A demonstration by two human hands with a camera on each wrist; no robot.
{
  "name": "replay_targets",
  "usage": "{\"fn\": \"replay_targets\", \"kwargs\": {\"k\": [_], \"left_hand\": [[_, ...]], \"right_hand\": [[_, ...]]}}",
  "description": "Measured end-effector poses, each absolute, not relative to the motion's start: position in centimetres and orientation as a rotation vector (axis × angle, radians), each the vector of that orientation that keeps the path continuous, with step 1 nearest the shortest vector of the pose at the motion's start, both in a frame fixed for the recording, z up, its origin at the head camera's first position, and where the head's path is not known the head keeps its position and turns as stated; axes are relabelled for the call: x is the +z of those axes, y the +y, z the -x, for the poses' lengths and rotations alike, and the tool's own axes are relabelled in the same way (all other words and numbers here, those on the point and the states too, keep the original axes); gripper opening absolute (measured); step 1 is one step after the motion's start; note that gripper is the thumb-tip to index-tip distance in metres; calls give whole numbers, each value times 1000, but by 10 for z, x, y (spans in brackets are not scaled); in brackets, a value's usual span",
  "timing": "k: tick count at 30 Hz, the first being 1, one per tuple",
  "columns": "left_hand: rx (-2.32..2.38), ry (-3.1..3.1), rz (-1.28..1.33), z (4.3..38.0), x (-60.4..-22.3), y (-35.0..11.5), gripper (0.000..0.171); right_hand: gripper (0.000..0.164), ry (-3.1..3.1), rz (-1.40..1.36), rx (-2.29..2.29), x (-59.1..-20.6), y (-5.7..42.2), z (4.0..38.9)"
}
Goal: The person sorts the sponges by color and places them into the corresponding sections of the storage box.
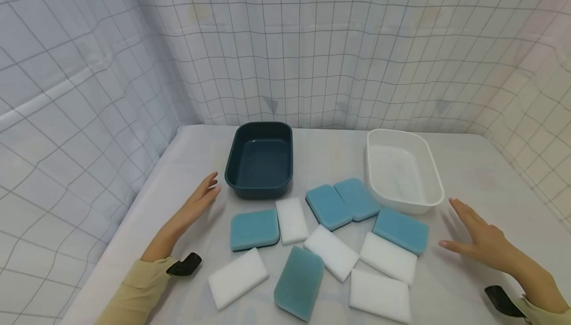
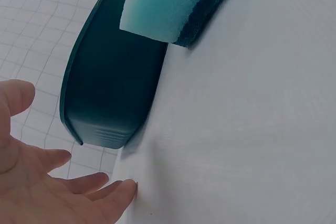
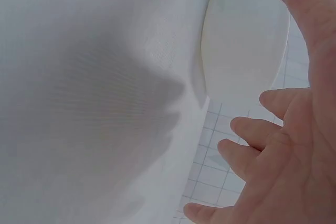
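Observation:
My left hand (image 1: 196, 207), fingers loosely extended and holding nothing, is left of a dark teal tub (image 1: 258, 193). Beyond the right edge of a white tub (image 1: 406, 205), my right hand (image 1: 484, 245) spreads its fingers with nothing in them. Between the hands lie several blue sponges, among them one sponge (image 1: 254, 228) near the left hand and another (image 1: 401, 231) below the white tub. Several white foam blocks are mixed in, such as one block (image 1: 292, 221) beside the left sponge. In the left wrist view, a sponge (image 2: 163, 3) shows a dark scouring layer.
Both tubs stand toward the back of the white-covered table (image 1: 330, 149). Behind and at the sides hang white sheets (image 1: 312, 57) with a grid pattern. A greener sponge (image 1: 299, 283) and a white block (image 1: 379, 295) lie near the front.

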State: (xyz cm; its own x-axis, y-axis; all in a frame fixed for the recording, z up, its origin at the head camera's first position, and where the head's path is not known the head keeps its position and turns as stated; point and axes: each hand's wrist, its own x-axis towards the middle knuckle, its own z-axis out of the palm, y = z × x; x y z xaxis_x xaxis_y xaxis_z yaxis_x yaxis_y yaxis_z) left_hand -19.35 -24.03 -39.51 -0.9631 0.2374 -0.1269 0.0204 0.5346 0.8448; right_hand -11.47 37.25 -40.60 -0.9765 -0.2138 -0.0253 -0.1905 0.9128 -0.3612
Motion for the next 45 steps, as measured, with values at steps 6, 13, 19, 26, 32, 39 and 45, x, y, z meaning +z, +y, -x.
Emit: {"fn": "replay_targets", "kwargs": {"k": [6,13,19,26,32,39,45], "left_hand": [[1462,2482,-140,200,-396,-237,67],[1618,2391,-109,204,-396,-230,67],[1729,2325,-99,210,-398,-223,66],[1737,2323,-133,215,-398,-215,67],[1784,2310,-137,219,-400,-212,63],[1838,2282,-141,220,-401,-211,59],[1855,2278,-103,221,-403,-209,57]], "right_hand": [[104,2965,333,-645,-404,373,114],[102,2923,330,-742,-401,371,114],[98,2936,323,-722,-400,368,112],[95,2944,335,-709,-399,364,109],[91,2953,356,-717,-401,362,107],[75,3030,456,-687,-405,357,105],[76,3031,570,-754,-408,344,105]]}}
